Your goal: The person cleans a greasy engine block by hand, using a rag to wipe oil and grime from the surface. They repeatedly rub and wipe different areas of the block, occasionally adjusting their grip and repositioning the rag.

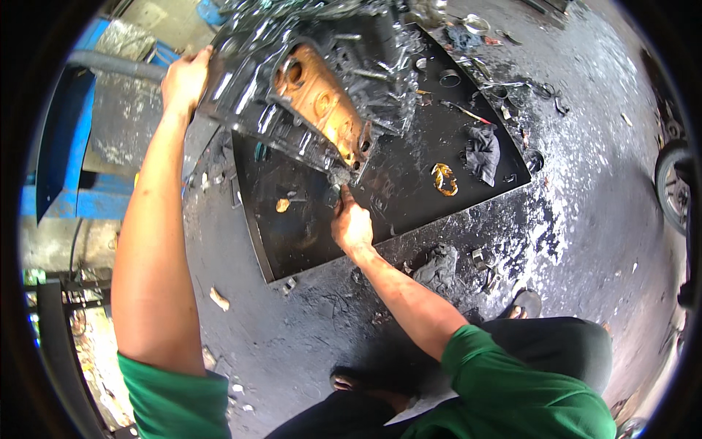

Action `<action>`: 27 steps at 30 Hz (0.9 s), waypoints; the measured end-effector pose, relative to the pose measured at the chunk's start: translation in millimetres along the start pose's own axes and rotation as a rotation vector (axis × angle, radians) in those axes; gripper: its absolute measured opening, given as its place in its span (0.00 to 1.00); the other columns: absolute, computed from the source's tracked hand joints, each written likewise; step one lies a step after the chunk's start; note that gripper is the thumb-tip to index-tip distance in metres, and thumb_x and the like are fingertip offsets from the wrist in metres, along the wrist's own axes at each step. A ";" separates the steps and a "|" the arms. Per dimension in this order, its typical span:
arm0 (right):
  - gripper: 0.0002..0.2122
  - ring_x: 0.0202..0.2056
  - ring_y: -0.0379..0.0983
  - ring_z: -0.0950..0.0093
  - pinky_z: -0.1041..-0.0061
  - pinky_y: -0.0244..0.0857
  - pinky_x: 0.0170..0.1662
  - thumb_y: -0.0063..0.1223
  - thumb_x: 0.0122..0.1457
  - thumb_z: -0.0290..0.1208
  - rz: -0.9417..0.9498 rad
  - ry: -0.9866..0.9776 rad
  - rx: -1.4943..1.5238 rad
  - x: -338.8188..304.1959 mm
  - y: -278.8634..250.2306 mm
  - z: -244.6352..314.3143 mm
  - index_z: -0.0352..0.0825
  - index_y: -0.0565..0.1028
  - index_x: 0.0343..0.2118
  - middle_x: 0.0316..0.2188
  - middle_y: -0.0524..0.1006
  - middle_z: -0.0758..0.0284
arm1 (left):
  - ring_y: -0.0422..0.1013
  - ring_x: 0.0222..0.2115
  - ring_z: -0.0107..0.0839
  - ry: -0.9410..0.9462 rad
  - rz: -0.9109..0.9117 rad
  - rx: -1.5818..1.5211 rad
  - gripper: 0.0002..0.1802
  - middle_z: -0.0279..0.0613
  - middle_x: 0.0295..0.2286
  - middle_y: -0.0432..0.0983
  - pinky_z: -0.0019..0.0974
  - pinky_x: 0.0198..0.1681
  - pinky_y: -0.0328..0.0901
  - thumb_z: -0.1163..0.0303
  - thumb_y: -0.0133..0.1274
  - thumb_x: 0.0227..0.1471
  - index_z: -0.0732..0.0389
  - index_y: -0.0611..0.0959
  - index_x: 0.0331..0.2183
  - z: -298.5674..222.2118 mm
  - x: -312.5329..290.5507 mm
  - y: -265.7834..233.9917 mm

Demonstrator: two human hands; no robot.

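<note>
A large black, oily-wet metal engine casing (256,124) is at the top middle, with a golden-brown inner face (318,91) showing through its opening. My left hand (185,82) grips the casing's upper left edge, beside a grey pipe. Lower down, my right hand (352,225) is closed around a small tool with a greyish, brush-like tip (340,176). That tip touches the casing's near lower corner; the handle is hidden in my fingers. Beneath the casing lies a shallow black metal tray (257,252).
The tray holds a dark grey rag (482,155), a golden ring-shaped piece (444,180) and a thin red-ended tool (466,113). A blue metal frame (62,157) stands at left. Another crumpled cloth (437,268) lies near my feet. At far right is a wheel (673,183).
</note>
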State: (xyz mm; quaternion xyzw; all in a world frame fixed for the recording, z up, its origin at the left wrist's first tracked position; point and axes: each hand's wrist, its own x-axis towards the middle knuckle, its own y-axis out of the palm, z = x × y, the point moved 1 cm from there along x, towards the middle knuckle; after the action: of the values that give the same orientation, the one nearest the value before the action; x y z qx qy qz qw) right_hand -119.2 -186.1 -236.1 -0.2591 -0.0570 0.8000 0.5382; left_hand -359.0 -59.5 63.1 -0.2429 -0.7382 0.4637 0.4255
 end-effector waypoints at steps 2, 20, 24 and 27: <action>0.22 0.38 0.77 0.48 0.53 0.71 0.45 0.41 0.65 0.40 0.014 0.053 -0.093 -5.8 1.4 -6.9 0.50 0.63 0.63 0.33 0.79 0.47 | 0.71 0.51 0.51 0.008 0.003 -0.010 0.33 0.56 0.45 0.77 0.43 0.55 0.61 0.41 0.46 0.54 0.58 0.82 0.47 0.3 -4.4 -0.2; 0.21 0.52 0.73 0.59 0.63 0.67 0.54 0.47 0.63 0.39 0.092 0.229 0.100 42.2 -18.1 -25.8 0.50 0.69 0.59 0.49 0.77 0.58 | 0.72 0.50 0.47 -0.022 -0.007 -0.001 0.33 0.52 0.44 0.79 0.42 0.55 0.62 0.40 0.45 0.55 0.57 0.82 0.47 -7.6 -14.2 0.3; 0.19 0.48 0.76 0.60 0.62 0.70 0.50 0.49 0.62 0.40 0.022 0.185 -0.098 41.4 -16.1 -16.1 0.48 0.72 0.56 0.45 0.79 0.59 | 0.72 0.50 0.48 -0.035 -0.005 0.015 0.33 0.52 0.44 0.79 0.43 0.55 0.62 0.40 0.45 0.55 0.57 0.82 0.48 -9.7 -14.3 -2.6; 0.18 0.49 0.76 0.59 0.60 0.70 0.51 0.48 0.63 0.41 0.002 0.341 -0.045 46.5 10.5 -16.9 0.48 0.72 0.56 0.47 0.78 0.59 | 0.71 0.51 0.49 -0.037 0.004 -0.013 0.32 0.53 0.45 0.78 0.43 0.56 0.61 0.41 0.46 0.55 0.58 0.82 0.48 -11.2 -12.5 -2.8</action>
State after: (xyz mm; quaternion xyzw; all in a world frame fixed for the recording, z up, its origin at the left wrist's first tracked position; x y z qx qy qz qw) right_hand -133.2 -152.2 -270.9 -0.4029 0.0176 0.7436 0.5334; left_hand -342.9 -64.8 62.8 -0.2382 -0.7486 0.4641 0.4092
